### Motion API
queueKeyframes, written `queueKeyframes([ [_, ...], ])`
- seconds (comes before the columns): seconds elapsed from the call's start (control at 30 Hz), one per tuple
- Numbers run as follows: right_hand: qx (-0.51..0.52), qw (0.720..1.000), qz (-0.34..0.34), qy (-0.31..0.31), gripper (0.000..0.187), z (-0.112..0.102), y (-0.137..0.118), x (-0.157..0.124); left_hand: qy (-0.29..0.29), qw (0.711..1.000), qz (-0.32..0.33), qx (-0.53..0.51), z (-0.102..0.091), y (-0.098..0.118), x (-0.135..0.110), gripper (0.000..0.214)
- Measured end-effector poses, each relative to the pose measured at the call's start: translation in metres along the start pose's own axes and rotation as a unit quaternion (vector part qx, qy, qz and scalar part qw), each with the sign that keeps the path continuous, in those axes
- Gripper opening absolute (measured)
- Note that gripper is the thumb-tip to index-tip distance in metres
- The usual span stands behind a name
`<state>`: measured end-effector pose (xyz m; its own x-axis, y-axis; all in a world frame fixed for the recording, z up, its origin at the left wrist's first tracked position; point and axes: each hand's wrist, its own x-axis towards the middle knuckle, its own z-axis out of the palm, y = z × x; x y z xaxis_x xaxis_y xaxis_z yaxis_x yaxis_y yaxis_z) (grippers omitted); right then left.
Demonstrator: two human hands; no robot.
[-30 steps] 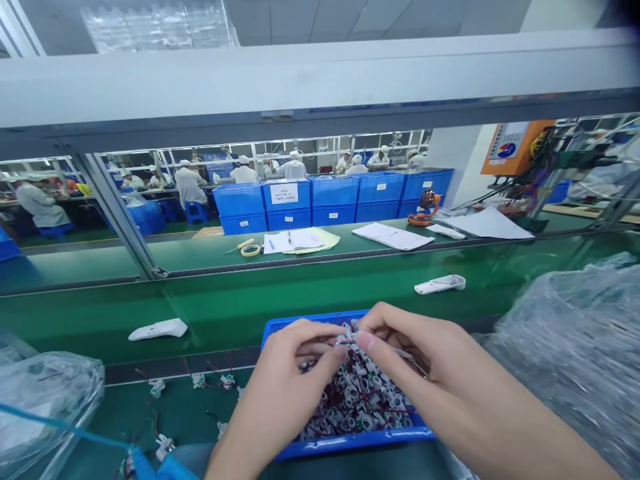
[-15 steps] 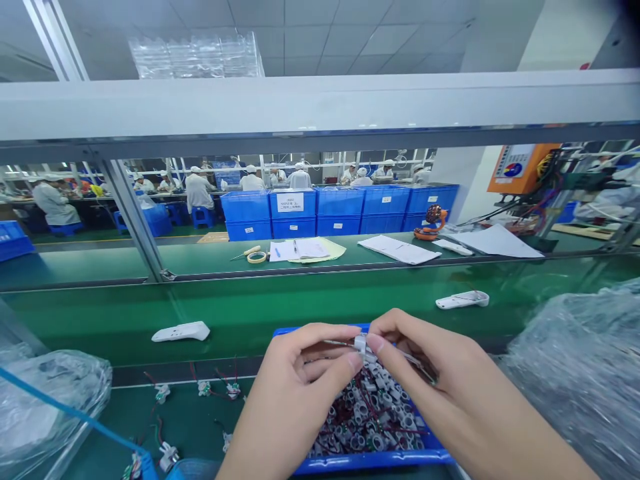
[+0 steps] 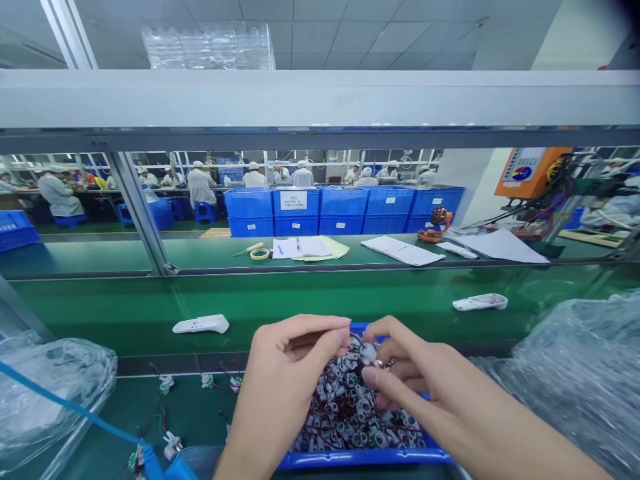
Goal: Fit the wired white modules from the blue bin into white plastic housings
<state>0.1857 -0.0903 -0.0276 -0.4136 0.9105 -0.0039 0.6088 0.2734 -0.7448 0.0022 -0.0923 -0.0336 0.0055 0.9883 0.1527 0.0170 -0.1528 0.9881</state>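
Observation:
Both hands are raised over a blue bin (image 3: 367, 457) heaped with small grey-white plastic parts (image 3: 345, 407) with red and dark wires. My left hand (image 3: 295, 373) is closed in a pinch, thumb against index fingertip, on a thin wire. That wire leads to a small white plastic part (image 3: 369, 353) held in my right hand (image 3: 415, 373). The right thumb and fingers curl around this part, hiding some of it. Left of the bin, several similar wired parts (image 3: 207, 381) lie spread over the dark green bench.
White casings (image 3: 201, 325) (image 3: 480, 302) lie on the green belt (image 3: 300, 293) beyond the bin. Clear plastic bags (image 3: 585, 373) bulge at both sides. A blue cord (image 3: 70, 403) crosses the lower left. Papers (image 3: 403, 251), tape (image 3: 259, 253) and a screwdriver (image 3: 249, 249) rest on the shelf.
My hands have drawn slightly apart, the left staying on the wire while the part sits in the right fingers. The white casings have shifted rightward along the belt.

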Motion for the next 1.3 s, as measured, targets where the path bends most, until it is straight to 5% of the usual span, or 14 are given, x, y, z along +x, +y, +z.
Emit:
queueKeyframes([
  [0.1, 0.012, 1.0, -0.004, -0.016, 0.012, -0.002, 0.003, 0.003, 0.007, 1.0, 0.009, 0.012, -0.004, 0.0, 0.0, 0.012],
  [0.23, 0.04, 0.998, -0.017, 0.046, 0.013, -0.002, 0.002, 0.003, -0.039, 0.999, 0.004, 0.025, -0.003, 0.001, -0.003, 0.022],
  [0.43, 0.066, 0.997, -0.024, 0.017, 0.018, -0.002, 0.001, 0.001, -0.083, 0.996, -0.041, 0.0, -0.007, -0.001, -0.005, 0.078],
  [0.63, 0.058, 0.997, -0.031, -0.028, 0.019, -0.005, 0.001, -0.003, -0.183, 0.981, -0.052, -0.032, -0.011, 0.003, -0.003, 0.011],
  [1.07, 0.007, 1.0, -0.016, -0.003, 0.024, -0.003, 0.006, -0.005, -0.165, 0.98, 0.002, 0.109, -0.01, 0.006, -0.007, 0.01],
  [1.3, 0.004, 0.999, -0.039, 0.028, 0.017, -0.007, 0.001, -0.006, -0.143, 0.985, 0.037, 0.092, -0.011, 0.002, -0.005, 0.009],
])
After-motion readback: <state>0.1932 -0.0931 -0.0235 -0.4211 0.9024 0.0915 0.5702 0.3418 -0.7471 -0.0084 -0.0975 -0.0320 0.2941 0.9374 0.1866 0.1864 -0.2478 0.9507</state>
